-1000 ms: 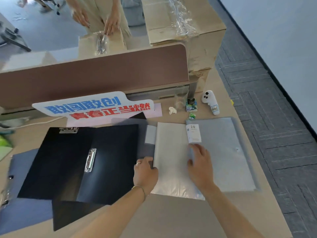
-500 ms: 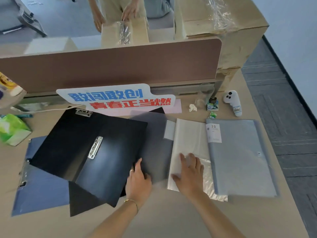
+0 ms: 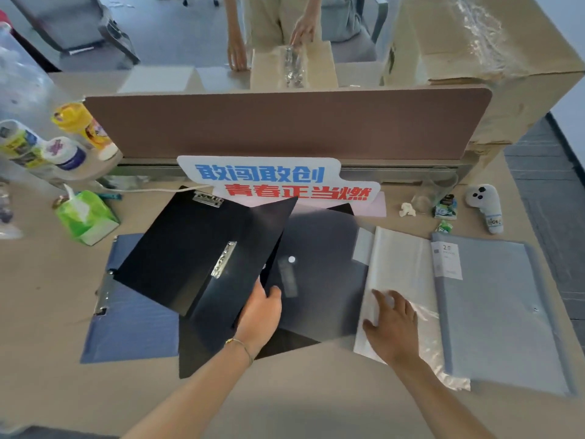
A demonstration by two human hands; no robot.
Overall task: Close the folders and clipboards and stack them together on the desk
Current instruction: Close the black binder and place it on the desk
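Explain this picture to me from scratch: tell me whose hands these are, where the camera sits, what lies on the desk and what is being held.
There is no machine here. A person wears a camera on the head, looking down at their own two hands. On the desk lie an open black clipboard folder, a blue folder beneath it, a dark translucent folder and an open grey folder with clear sleeves. The left hand grips the black folder's raised cover. The right hand rests flat on the sleeves, holding nothing. A tissue pack sits far left.
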